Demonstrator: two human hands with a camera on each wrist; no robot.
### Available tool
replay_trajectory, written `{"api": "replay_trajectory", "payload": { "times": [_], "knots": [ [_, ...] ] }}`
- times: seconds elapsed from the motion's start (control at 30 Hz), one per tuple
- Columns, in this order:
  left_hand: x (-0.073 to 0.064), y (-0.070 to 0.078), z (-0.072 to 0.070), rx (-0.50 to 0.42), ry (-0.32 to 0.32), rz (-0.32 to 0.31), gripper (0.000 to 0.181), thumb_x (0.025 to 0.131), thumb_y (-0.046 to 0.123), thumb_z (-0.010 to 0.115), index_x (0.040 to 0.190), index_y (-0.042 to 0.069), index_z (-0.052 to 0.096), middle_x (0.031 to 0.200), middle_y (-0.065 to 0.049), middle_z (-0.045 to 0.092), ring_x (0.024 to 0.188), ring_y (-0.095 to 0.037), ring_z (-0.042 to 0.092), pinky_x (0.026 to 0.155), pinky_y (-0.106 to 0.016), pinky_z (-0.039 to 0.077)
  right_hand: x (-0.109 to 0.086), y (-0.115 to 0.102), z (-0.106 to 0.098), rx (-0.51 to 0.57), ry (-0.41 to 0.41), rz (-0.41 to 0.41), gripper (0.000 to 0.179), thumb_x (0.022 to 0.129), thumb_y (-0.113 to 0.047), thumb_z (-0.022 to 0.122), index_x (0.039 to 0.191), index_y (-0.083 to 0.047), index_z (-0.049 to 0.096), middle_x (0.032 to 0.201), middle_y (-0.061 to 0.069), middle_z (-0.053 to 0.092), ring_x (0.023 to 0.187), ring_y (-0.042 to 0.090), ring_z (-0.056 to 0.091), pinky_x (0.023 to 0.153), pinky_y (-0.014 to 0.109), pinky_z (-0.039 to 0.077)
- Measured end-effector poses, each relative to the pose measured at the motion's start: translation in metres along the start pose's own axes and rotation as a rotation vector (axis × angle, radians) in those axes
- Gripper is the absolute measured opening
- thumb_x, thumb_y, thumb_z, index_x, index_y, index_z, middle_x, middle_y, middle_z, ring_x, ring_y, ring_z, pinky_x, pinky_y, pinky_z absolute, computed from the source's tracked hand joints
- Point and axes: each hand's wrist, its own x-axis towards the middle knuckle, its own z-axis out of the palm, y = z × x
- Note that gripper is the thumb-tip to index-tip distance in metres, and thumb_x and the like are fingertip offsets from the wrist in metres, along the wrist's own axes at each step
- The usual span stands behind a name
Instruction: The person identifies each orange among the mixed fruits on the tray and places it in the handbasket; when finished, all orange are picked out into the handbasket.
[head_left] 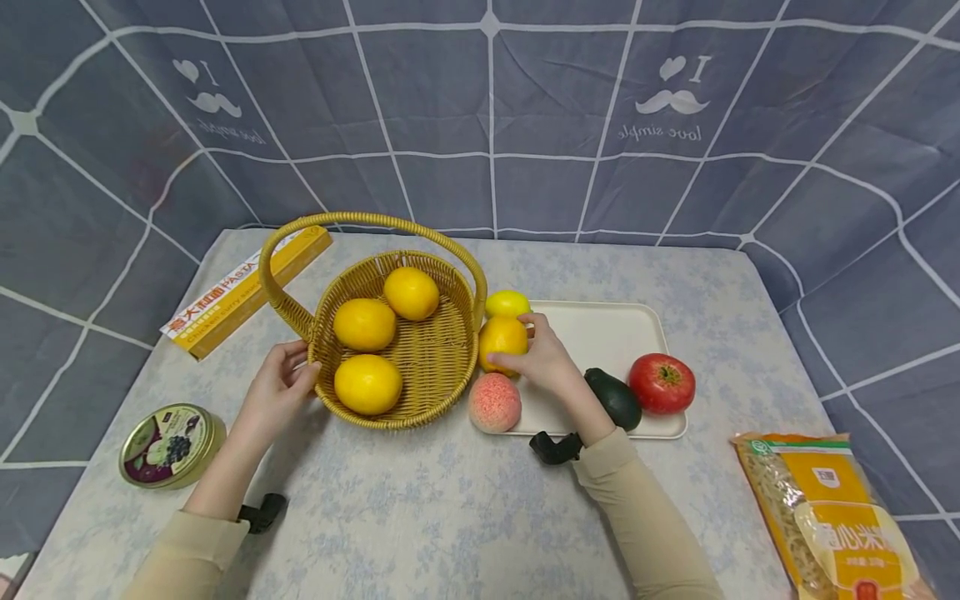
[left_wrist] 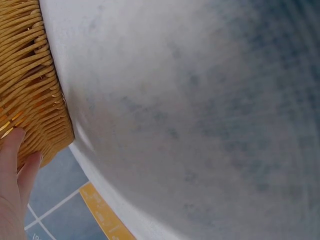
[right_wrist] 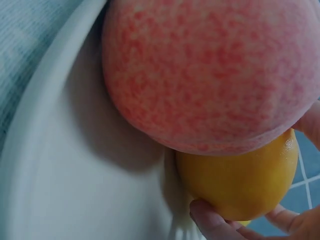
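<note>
Three yellow lemons lie in a woven basket with a tall arched handle. At its left side my left hand holds the basket, the thumb at the rim; in the left wrist view its fingertips meet the woven wall. My right hand grips another lemon between thumb and fingers, beside the basket's right rim. A peach sits just in front of that lemon and covers part of it in the right wrist view. Behind is a smaller, brighter yellow lemon.
The white tray bears a dark green avocado, under my right forearm, and a red pomegranate-like fruit. A pasta box lies back left, a round tin front left, a yellow pasta bag front right.
</note>
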Motion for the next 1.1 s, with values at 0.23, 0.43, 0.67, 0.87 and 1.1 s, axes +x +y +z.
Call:
{"api": "replay_trajectory", "payload": {
  "times": [0.23,0.43,0.67,0.87,1.1],
  "knots": [
    [-0.001,0.0,0.0,0.006,0.002,0.005,0.056,0.105,0.021,0.045,0.146,-0.011,0.023,0.146,-0.035,0.039,0.099,0.015,0.049,0.075,-0.009,0.051,0.002,0.001,0.003,-0.014,0.019,-0.001,0.09,0.077,-0.037,0.081,0.145,-0.005,0.03,0.142,0.025,0.046,0.128,0.038,0.049,0.104,0.052,0.044],
    [-0.001,-0.001,-0.001,0.023,0.001,-0.001,0.056,0.105,0.021,0.045,0.146,-0.009,0.024,0.147,-0.034,0.039,0.108,0.001,0.054,0.076,-0.009,0.051,0.002,0.002,0.003,-0.005,0.024,0.013,0.091,0.076,-0.037,0.081,0.145,-0.007,0.03,0.142,0.025,0.046,0.128,0.038,0.049,0.104,0.053,0.044],
    [0.0,0.001,0.001,0.025,0.006,-0.008,0.055,0.105,0.021,0.044,0.147,-0.009,0.024,0.147,-0.033,0.039,0.113,-0.01,0.057,0.075,-0.01,0.052,-0.004,-0.001,-0.004,0.049,0.049,-0.002,0.089,0.075,-0.035,0.082,0.143,-0.01,0.032,0.141,0.02,0.045,0.124,0.036,0.051,0.102,0.05,0.044],
    [0.0,0.0,0.001,0.029,0.012,-0.003,0.054,0.105,0.02,0.044,0.146,-0.009,0.024,0.147,-0.034,0.039,0.12,-0.028,0.055,0.076,-0.012,0.053,-0.019,-0.009,-0.014,0.106,0.056,-0.038,0.088,0.076,-0.033,0.082,0.145,-0.013,0.032,0.143,0.015,0.042,0.123,0.033,0.049,0.1,0.048,0.044],
    [0.001,-0.002,-0.001,0.034,0.003,-0.006,0.056,0.105,0.021,0.045,0.147,-0.009,0.024,0.147,-0.033,0.039,0.121,-0.026,0.055,0.076,-0.01,0.052,-0.045,-0.023,-0.018,0.164,0.0,-0.119,0.084,0.076,-0.026,0.083,0.143,-0.014,0.033,0.142,0.011,0.043,0.124,0.032,0.049,0.099,0.044,0.048]
  ]
}}
